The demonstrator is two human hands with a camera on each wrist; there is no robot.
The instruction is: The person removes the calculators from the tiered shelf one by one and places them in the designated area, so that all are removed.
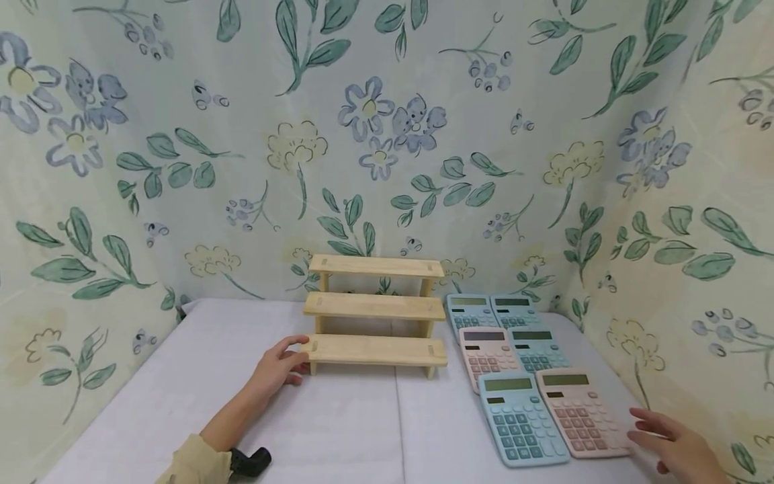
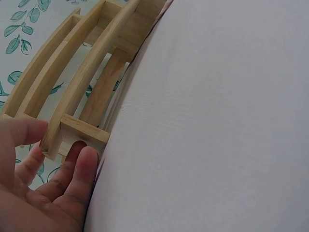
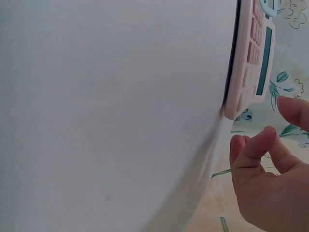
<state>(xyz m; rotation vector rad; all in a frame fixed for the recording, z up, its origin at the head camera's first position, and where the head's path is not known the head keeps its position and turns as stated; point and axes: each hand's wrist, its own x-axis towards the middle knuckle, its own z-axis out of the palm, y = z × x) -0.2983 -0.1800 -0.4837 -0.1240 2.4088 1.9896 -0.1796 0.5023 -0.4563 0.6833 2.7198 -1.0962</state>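
A three-tier wooden step stand (image 1: 375,349) stands upright near the back of the white-covered table. My left hand (image 1: 275,373) grips the left end of its lowest tier. In the left wrist view, fingers (image 2: 86,166) curl under the end of that wooden board (image 2: 79,96), with another digit at its upper edge. To the right, my right hand (image 1: 677,444) is held with fingers loosely bent and nothing in them. Its fingertips are right by the front pink calculator (image 1: 583,413); the right wrist view shows a gap between the hand (image 3: 270,179) and that calculator (image 3: 246,63).
Several calculators lie in two columns right of the stand: a front blue one (image 1: 523,420), a middle pink one (image 1: 486,353), a middle blue one (image 1: 538,349) and two blue ones (image 1: 468,309) behind. Floral cloth (image 1: 387,202) hangs behind and at the sides.
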